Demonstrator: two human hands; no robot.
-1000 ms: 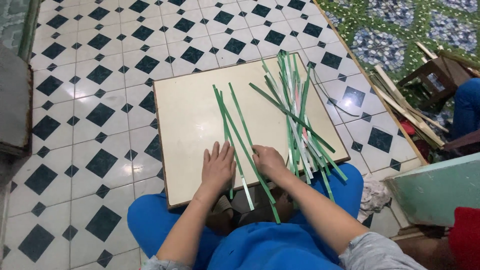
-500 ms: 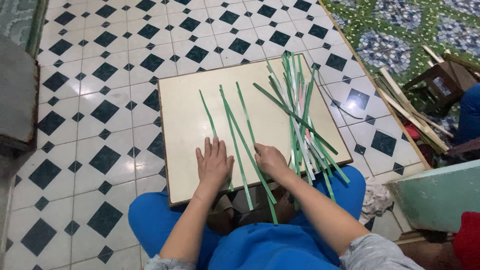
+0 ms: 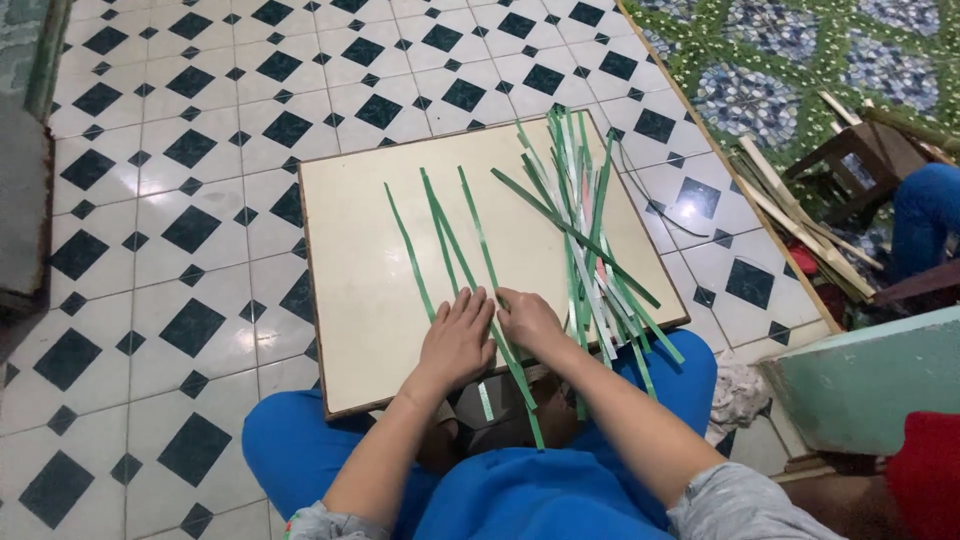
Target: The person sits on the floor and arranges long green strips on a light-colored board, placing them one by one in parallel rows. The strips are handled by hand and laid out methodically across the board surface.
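Since the earlier frame I see the three flat green strips [image 3: 440, 240] fanned wider apart toward the left half of the smooth cream board surface [image 3: 350, 300]. My left hand [image 3: 457, 340] and right hand [image 3: 527, 320] lie open, palms pressing the strips' lower ends near the near edge, gripping nothing. The thin glossy loose strip pile [image 3: 585, 220] sits along the right edge.

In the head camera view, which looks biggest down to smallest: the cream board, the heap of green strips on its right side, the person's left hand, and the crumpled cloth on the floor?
1. Cream board, plainly the largest.
2. Heap of green strips.
3. Left hand and crumpled cloth look alike in size; the hand lies nearer the camera, so I would not rank them.
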